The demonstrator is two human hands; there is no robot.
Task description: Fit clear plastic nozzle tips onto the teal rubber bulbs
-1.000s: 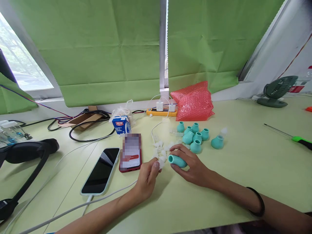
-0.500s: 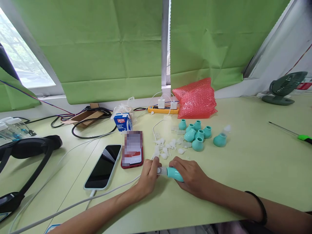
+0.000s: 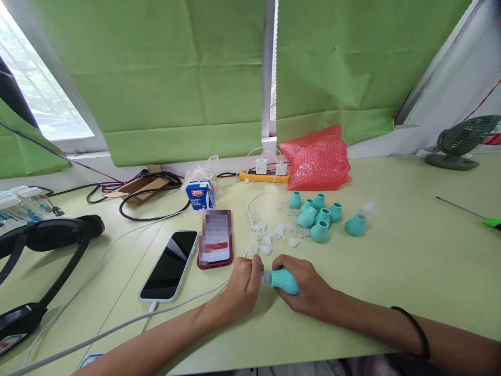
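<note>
My right hand (image 3: 303, 279) is closed around a teal squeeze bulb (image 3: 285, 281), whose neck points left. A clear plastic tip (image 3: 266, 278) sits at that neck, and my left hand (image 3: 245, 279) pinches its far end, partly hiding it. Beyond my hands lies a scatter of small clear and white plastic pieces (image 3: 266, 241). Several loose teal bulbs (image 3: 320, 231) stand in a cluster to their right. Apart from that cluster, one teal bulb (image 3: 355, 225) has a clear tip (image 3: 367, 208) fitted on it.
Two phones, one black-screened (image 3: 169, 265) and one red-cased (image 3: 215, 240), lie left of my hands. A white cable (image 3: 156, 313) passes by my left forearm. Behind are a blue milk carton (image 3: 201, 195), an orange power strip (image 3: 254, 176) and red bubble wrap (image 3: 319, 162). A screwdriver (image 3: 465, 210) lies right.
The bulb and tip have tilted slightly, and less of the clear tip shows between my hands. My left hand has shifted a little right. The whole view has moved slightly.
</note>
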